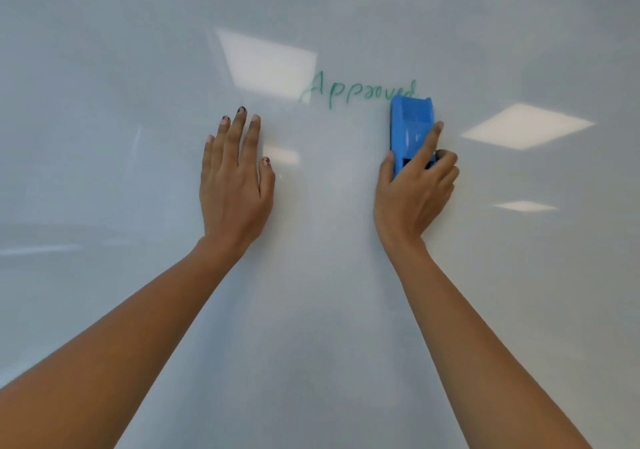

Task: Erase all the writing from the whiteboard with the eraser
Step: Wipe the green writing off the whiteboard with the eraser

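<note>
The whiteboard [138, 67] is filling pretty much the whole view, glossy enough that ceiling light reflections [528, 125] are showing on it. The person is reaching up with both bare arms.

The right hand [415, 192] is gripping the blue eraser [410, 129] by its lower end. The index finger [429, 143] is lying stretched along the eraser's back, pointing up and a bit right, the thumb is pressing on the left edge, and the other fingers are curling around the right edge. Most of the eraser is sticking out above the fingers, standing upright against the board.

The green writing [360, 90], which looks like "Approved", is sitting just above the index fingertip. The eraser's top edge is covering the tail end of the word, so the last letter is half hidden. The rest of the word is running off to the left of the eraser, above the gap between the two hands.

The left hand [235, 178] is resting flat on the board, fingers released and spread slightly, holding nothing. Its fingertips are pointing up, with the word's first letter up and to the right of them, near but not touching. There's dark polish on a few of the nails.
</note>
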